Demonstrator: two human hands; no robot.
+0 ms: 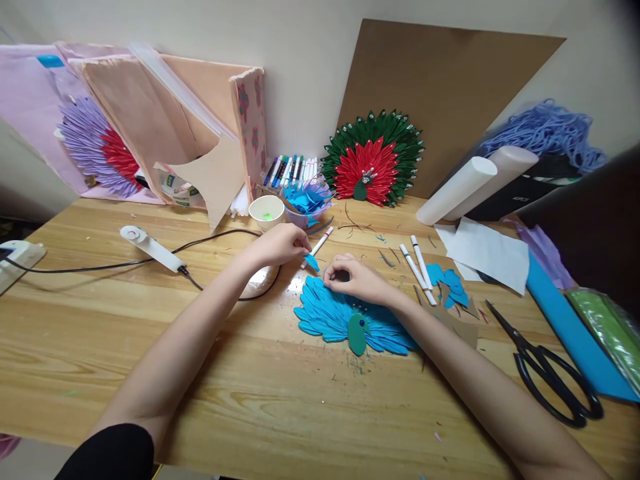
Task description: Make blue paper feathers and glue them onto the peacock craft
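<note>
A blue paper peacock (pixel 330 317) with a green head and neck (pixel 357 335) lies flat on the wooden table. My left hand (pixel 283 245) is closed, pinching a small blue paper feather (pixel 312 263) just above the peacock's upper left edge. Over the top of the blue feathers, my right hand (pixel 356 277) has its thumb and fingertips pressed together. What those fingertips hold, if anything, is too small to make out. A white marker (pixel 320 244) lies just behind the held feather.
A glue gun (pixel 150 248) with a black cord lies at left. A paper cup (pixel 267 211) and a bowl of blue pieces (pixel 306 200) stand behind my left hand. Black scissors (pixel 543 367) and a blue paper roll (pixel 570 320) lie right. Behind leans a green-and-red peacock (pixel 367 170).
</note>
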